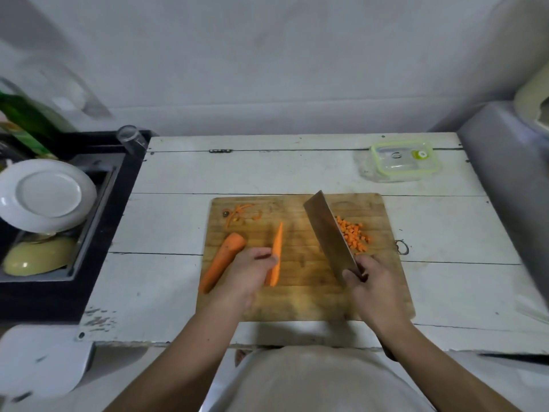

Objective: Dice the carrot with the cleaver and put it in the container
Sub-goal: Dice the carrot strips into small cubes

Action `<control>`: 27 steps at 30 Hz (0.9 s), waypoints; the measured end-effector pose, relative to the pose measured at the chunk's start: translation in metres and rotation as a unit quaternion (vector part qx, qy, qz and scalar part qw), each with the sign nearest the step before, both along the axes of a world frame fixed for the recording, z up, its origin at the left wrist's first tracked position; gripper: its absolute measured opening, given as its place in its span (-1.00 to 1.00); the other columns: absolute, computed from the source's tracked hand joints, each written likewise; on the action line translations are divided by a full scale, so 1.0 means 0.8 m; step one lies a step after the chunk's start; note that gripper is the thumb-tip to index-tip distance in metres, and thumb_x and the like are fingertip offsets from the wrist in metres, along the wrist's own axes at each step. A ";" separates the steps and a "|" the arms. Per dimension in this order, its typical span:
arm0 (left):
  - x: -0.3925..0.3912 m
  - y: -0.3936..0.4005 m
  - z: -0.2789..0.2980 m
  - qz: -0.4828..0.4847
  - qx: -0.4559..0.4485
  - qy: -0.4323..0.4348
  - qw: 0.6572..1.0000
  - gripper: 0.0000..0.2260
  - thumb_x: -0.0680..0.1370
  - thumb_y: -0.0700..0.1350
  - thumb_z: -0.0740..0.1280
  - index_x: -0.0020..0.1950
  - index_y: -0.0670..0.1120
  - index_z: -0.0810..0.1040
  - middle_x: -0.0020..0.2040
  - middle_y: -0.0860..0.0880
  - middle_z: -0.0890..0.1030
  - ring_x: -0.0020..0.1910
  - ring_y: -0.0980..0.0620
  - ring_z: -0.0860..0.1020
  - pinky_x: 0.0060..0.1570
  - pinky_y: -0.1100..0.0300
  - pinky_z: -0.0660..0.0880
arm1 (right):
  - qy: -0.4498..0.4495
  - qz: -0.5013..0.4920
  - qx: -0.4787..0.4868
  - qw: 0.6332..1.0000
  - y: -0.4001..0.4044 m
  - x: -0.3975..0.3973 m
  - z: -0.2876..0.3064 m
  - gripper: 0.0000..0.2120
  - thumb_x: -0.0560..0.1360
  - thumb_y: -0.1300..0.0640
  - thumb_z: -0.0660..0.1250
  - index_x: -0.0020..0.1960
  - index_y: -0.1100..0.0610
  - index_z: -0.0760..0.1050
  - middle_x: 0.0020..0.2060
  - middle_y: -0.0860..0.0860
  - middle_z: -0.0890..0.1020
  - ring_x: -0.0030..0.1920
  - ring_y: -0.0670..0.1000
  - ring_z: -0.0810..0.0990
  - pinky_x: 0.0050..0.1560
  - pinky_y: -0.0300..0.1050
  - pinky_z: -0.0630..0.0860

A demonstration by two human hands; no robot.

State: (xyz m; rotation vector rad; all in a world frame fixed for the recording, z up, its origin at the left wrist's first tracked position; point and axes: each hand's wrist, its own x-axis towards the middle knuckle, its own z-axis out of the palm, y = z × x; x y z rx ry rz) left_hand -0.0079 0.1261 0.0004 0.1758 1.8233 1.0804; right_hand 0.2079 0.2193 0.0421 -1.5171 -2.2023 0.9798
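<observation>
Cleaver [329,236] between slice [277,251], dice [352,236]

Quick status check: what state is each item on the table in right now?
carrot slice: cut thin, held on edge by left hand
big carrot piece: uncut, lying on cutting board
diced carrot: piled on board, not yet in container
cleaver: held by right hand
container: lid on
</observation>
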 end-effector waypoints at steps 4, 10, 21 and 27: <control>0.001 -0.004 0.002 -0.219 -0.014 0.390 0.894 -0.78 0.59 -0.13 0.43 0.23 0.02 0.63 0.12 0.09 0.63 0.12 0.10 0.56 0.18 0.11 0.54 | 0.000 0.005 -0.003 1.000 0.004 0.008 0.001 -0.90 0.53 0.19 0.39 -0.02 0.00 0.59 -0.17 -0.09 0.51 -0.21 -0.22 0.46 -0.26 -0.51 0.30; 0.000 -0.044 -0.017 -0.275 -0.037 0.498 0.821 -0.61 0.61 -0.01 0.39 0.44 -0.02 0.50 0.34 0.03 0.49 0.36 0.01 0.41 0.42 0.07 0.39 | -0.014 0.064 0.013 0.998 0.000 0.028 0.006 -0.94 0.58 0.17 0.28 -0.07 0.04 0.45 -0.22 -0.06 0.50 -0.24 0.02 0.50 -0.25 -0.02 0.47; 0.038 -0.044 -0.028 -0.120 -0.051 0.393 0.910 -0.80 0.56 -0.10 0.47 0.18 -0.02 0.62 0.03 0.08 0.53 -0.01 0.07 0.55 0.08 0.09 0.57 | -0.260 0.289 0.119 0.914 -0.035 -0.007 0.021 -0.81 0.59 0.25 0.20 0.08 0.04 0.22 -0.39 -0.02 0.51 -0.45 0.11 0.42 -0.47 0.00 0.35; 0.038 -0.046 -0.030 -0.124 -0.037 0.415 0.901 -0.88 0.55 -0.14 0.47 0.08 -0.03 0.63 -0.03 0.09 0.51 -0.07 0.07 0.55 -0.03 0.15 0.53 | -0.338 0.333 0.137 0.869 -0.042 -0.026 0.022 -0.59 0.51 0.38 0.16 0.30 0.12 0.23 -0.17 0.04 0.66 -0.13 0.16 0.67 -0.37 -0.05 0.34</control>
